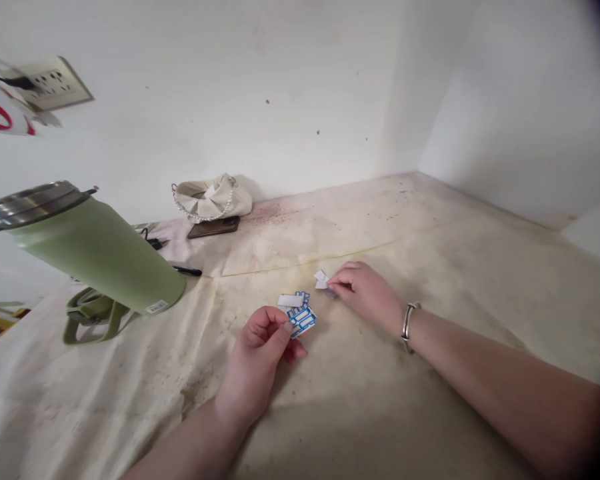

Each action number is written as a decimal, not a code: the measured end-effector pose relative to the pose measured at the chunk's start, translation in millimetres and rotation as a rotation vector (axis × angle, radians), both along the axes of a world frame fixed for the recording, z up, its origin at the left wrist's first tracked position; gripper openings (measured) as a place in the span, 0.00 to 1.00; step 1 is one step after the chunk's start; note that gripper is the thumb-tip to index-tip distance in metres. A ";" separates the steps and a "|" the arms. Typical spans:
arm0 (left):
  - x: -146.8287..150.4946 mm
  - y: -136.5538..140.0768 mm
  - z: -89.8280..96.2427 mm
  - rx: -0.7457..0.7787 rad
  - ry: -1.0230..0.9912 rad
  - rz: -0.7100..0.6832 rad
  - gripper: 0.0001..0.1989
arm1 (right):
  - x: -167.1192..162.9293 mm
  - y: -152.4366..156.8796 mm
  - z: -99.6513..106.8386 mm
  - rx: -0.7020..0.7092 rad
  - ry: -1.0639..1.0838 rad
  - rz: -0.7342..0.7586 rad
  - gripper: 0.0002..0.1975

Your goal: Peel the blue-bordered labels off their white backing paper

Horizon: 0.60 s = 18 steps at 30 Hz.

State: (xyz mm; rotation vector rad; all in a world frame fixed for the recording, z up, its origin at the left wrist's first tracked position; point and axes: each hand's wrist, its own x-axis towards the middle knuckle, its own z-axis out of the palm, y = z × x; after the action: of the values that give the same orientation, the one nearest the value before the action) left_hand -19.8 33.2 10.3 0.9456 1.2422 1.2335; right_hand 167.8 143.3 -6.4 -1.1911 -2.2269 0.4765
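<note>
Between thumb and fingers, my left hand [263, 350] pinches a small white card with blue-outlined blocks [303, 321]. Just behind it lie a plain white paper strip [291, 301] and another blue-patterned piece [303, 298], partly covered. To the right, my right hand [363, 290] has its thumb and forefinger closed on a small white paper piece [322, 279], held just above or on the cloth; which of the two I cannot tell. A silver bracelet [407, 327] circles my right wrist.
On the left stands a large green tumbler [95, 253], its green lid [93, 313] lying beside it. Farther back are a black pen [187, 271], a dark phone [214, 227] and a cream handbag [215, 198] against the wall. A creased cream cloth [380, 400] covers the table.
</note>
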 end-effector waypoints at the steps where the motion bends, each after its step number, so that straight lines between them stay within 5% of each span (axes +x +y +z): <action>1: -0.2 -0.1 -0.2 0.002 0.004 -0.005 0.05 | 0.0 -0.4 0.9 0.003 0.011 -0.006 0.11; 7: -1.1 -0.6 -1.5 0.004 0.010 -0.018 0.04 | -1.0 -9.6 6.3 0.010 0.081 -0.085 0.06; 18: 0.0 -0.9 3.3 -0.007 0.004 -0.005 0.05 | -8.3 -28.7 14.6 -0.086 -0.127 0.249 0.08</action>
State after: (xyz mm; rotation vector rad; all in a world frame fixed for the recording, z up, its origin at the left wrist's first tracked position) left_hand -19.7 32.4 13.6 0.9451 1.2460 1.2233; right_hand 159.5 114.6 8.2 -1.0141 -2.5018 0.6154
